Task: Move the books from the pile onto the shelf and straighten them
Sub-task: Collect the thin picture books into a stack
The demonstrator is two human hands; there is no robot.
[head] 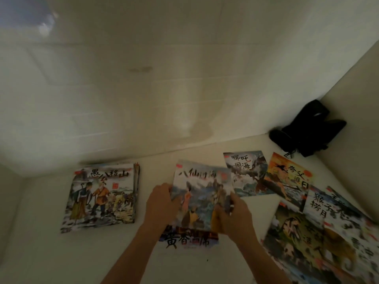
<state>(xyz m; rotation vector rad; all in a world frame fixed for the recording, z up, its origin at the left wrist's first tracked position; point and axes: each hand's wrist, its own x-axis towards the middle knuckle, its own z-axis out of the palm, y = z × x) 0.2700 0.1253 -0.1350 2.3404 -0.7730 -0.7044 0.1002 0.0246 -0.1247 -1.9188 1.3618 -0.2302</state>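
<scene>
At the centre of the frame, the left hand [162,203] and right hand [233,218] grip a thin illustrated picture book [202,193] with curled fingers, above the white shelf [51,253]; a neat book stack [101,198] lies at left, loose books [307,212] at right.

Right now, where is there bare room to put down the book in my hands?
Bare surface lies between the neat stack and the held book, and in front of that stack. The right side is crowded with scattered books; the black object fills the corner.
</scene>
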